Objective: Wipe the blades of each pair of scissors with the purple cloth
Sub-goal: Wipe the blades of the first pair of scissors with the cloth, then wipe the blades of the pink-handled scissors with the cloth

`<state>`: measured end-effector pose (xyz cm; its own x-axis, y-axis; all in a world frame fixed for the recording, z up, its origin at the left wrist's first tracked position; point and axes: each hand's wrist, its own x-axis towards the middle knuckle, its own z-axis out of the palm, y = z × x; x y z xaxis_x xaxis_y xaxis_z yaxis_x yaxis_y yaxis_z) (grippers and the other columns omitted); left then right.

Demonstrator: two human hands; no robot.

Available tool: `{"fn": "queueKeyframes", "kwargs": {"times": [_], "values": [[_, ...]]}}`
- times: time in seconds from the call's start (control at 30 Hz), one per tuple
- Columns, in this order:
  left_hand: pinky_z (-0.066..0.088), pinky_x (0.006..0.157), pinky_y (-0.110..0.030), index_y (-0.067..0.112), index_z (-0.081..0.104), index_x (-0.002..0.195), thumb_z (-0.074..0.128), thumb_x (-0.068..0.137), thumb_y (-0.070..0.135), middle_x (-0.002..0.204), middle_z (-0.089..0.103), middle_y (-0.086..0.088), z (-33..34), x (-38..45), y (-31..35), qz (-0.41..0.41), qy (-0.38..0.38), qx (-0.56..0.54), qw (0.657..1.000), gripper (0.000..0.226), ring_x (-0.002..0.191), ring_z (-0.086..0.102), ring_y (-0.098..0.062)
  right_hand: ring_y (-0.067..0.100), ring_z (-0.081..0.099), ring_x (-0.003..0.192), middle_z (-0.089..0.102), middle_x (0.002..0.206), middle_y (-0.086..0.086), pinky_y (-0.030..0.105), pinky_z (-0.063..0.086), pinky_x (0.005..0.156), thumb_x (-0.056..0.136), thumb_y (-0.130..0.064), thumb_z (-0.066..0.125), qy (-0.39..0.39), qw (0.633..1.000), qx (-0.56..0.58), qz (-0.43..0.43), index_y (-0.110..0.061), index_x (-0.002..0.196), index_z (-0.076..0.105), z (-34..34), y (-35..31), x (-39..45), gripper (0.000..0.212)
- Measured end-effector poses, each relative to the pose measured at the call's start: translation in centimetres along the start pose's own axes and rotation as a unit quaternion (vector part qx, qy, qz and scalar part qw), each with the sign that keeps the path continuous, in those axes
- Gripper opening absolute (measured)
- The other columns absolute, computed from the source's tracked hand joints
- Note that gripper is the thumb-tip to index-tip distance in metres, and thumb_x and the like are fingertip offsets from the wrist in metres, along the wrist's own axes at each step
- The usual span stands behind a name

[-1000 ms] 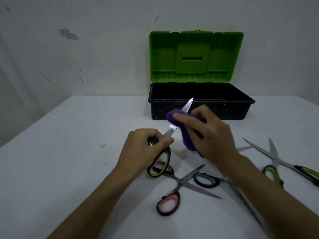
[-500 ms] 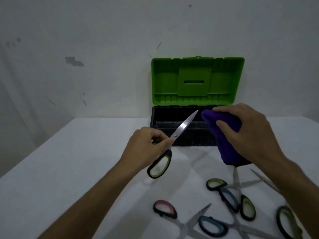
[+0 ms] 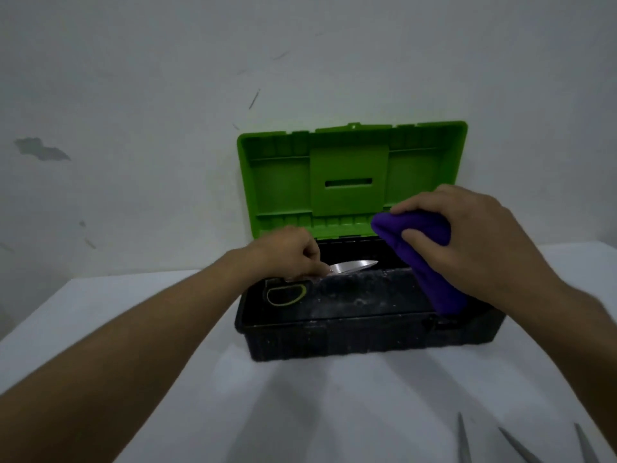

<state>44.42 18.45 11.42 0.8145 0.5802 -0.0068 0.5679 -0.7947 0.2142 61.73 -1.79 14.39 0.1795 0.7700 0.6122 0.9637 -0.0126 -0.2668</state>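
— Purple cloth point(image 3: 430, 262), where is it?

— In the right hand point(image 3: 467, 242), bunched up. The fingers curl over the top of it and the thumb presses into its near side; the lower end hangs down over the right part of the toolbox point(image 3: 334, 335).

— And the left hand point(image 3: 287, 259)?

— It reaches into the left part of the black toolbox. Its fingertips are drawn together, pinching the scissors point(image 3: 320, 275) near the pivot, where the blades meet the handles.

— How do the scissors lie?

— Inside the box, nearly flat. The blades are closed and point right; the black handle with the yellow-green rim sits at the left end of the box, below the hand. Whether the handle rests on the box floor, I cannot tell.

— Are cloth and blades touching?

— No, they are apart; the blade tip stops short of the cloth.

— Anything else?

— The green lid point(image 3: 350, 175) stands upright against the wall point(image 3: 133, 95). The box sits on a white table point(image 3: 100, 312). At the bottom right edge, three grey blade tips point(image 3: 462, 439) of other scissors poke into view, lying on the table.
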Motion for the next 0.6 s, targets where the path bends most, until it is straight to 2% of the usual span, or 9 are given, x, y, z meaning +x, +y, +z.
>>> {"fn": "queueKeyframes", "kwargs": {"times": [0.1,0.23,0.33,0.47,0.53,0.6], "values": [[0.047,0.06,-0.034,0.017,0.067,0.062,0.065,0.087,0.049,0.057,0.062,0.004,2.2,3.4,-1.1,0.011,-0.036,0.028,0.999,0.041,0.055,0.056,-0.014,0.011,0.056,0.089,0.06,0.098,-0.015,0.036,0.049,0.076,0.085,-0.037,0.062,-0.042,0.999,0.003,0.003,-0.042,0.113,0.064,0.8,1.2,1.0,0.028],[0.039,0.06,-0.026,0.024,0.056,0.05,0.065,0.087,0.049,0.05,0.054,0.011,4.3,5.8,-1.9,0.007,-0.073,0.031,0.997,0.046,0.052,0.051,-0.006,0.008,0.055,0.093,0.058,0.099,-0.019,0.034,0.048,0.079,0.086,-0.036,0.064,-0.08,0.997,-0.003,0.001,-0.044,0.112,0.064,1.9,2.3,1.7,0.027],[0.039,0.066,-0.027,0.026,0.056,0.054,0.065,0.086,0.05,0.059,0.055,0.013,5.4,6.1,-1.9,-0.007,-0.071,0.082,0.994,0.041,0.069,0.056,-0.014,0.009,0.055,0.092,0.058,0.1,-0.019,0.035,0.048,0.079,0.086,-0.037,0.063,-0.09,0.996,-0.004,0.01,-0.044,0.113,0.063,2.3,2.7,1.5,0.028],[0.047,0.071,-0.03,0.026,0.072,0.086,0.065,0.087,0.042,0.093,0.072,0.002,5.1,4.7,-1.3,-0.009,0.02,0.123,0.992,0.018,0.092,0.065,-0.022,0.009,0.055,0.091,0.059,0.099,-0.017,0.035,0.048,0.078,0.086,-0.038,0.061,-0.077,0.997,0.003,0.02,-0.044,0.113,0.064,2.3,2.4,1.0,0.029],[0.041,0.065,-0.029,0.025,0.072,0.086,0.063,0.089,0.04,0.088,0.071,0.004,4.6,3.1,-0.5,-0.005,0.094,0.095,0.991,0.018,0.086,0.065,-0.02,0.008,0.055,0.09,0.06,0.1,-0.016,0.03,0.046,0.077,0.085,-0.037,0.062,-0.056,0.998,0.017,0.027,-0.041,0.115,0.065,2.0,1.9,0.2,0.03],[0.038,0.06,-0.028,0.024,0.067,0.077,0.061,0.09,0.044,0.074,0.066,0.008,4.3,0.6,0.7,0.002,0.173,0.062,0.983,0.025,0.074,0.062,-0.017,0.008,0.056,0.092,0.061,0.102,-0.015,0.028,0.047,0.079,0.085,-0.035,0.064,-0.037,0.998,0.04,0.037,-0.038,0.116,0.065,1.7,1.2,-1.2,0.031]]}}
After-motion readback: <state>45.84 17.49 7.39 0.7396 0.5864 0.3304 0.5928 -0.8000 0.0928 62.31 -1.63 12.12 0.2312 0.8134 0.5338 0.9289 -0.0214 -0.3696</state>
